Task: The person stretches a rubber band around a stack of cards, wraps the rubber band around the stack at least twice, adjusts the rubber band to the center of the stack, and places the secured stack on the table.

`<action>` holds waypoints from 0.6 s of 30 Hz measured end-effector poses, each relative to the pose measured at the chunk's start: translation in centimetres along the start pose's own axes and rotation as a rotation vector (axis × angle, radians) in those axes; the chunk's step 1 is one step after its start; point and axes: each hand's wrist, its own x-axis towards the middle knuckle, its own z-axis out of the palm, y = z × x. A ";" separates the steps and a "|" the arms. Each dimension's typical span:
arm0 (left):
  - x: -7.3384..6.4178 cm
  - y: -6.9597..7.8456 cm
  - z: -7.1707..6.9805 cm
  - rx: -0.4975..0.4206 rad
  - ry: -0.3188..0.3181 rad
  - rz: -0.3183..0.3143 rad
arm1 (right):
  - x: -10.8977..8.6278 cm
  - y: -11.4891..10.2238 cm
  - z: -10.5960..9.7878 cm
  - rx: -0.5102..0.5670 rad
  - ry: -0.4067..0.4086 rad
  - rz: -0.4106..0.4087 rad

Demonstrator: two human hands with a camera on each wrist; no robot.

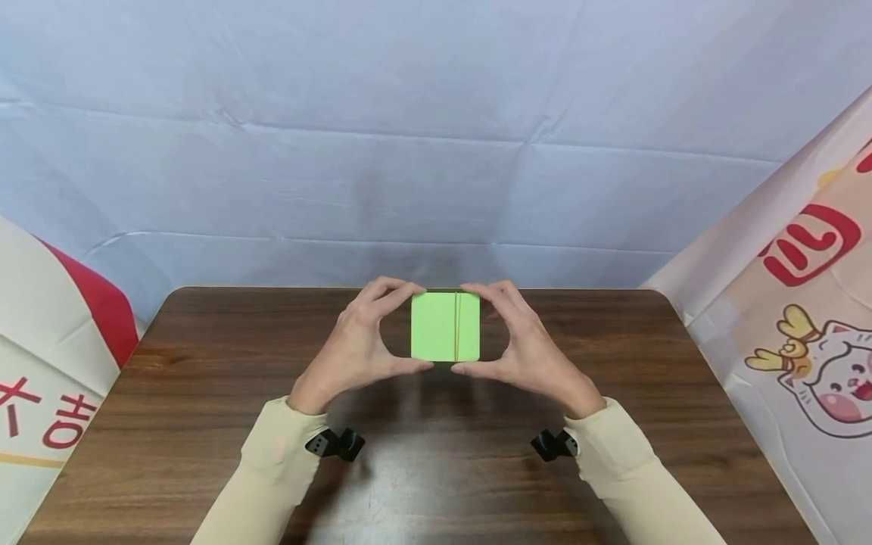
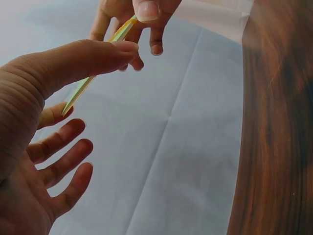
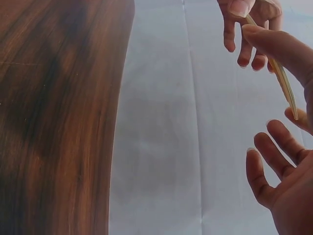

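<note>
A thin light-green square pad (image 1: 432,327) is held up in front of me, its flat face toward the head view. A yellowish rubber band (image 1: 456,333) runs round it right of the middle, as two strands. My left hand (image 1: 357,341) pinches the pad's left part, thumb at the lower edge and index finger at the top corner. In the same way my right hand (image 1: 534,341) pinches the right part. Seen nearly edge-on in the left wrist view, the pad (image 2: 79,92) is slim. The other fingers of both hands stay off it.
Beneath the hands is a dark wooden table (image 1: 443,469). A pale cloth (image 1: 436,151) hangs behind it, with printed cloths at the left (image 1: 48,341) and right (image 1: 804,318). Black wrist cameras (image 1: 350,445) stick out from both cream sleeves (image 1: 272,454).
</note>
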 end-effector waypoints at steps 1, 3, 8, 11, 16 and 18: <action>0.0 0.0 0.0 0.000 -0.001 0.002 | 0.0 0.0 0.0 0.000 0.001 0.000; 0.0 0.1 0.0 0.002 -0.002 0.007 | 0.0 0.0 0.0 0.009 -0.002 -0.003; 0.2 0.3 0.2 0.001 -0.006 0.037 | 0.1 -0.1 0.1 0.042 -0.031 -0.011; 0.2 0.4 0.3 0.004 -0.007 0.047 | 0.1 -0.1 0.3 0.053 -0.049 -0.023; 0.2 0.4 0.3 0.013 0.002 0.030 | 0.1 -0.2 0.1 0.024 -0.058 -0.025; 0.2 0.4 0.3 0.014 0.002 0.023 | 0.1 -0.3 -0.1 0.008 -0.057 -0.024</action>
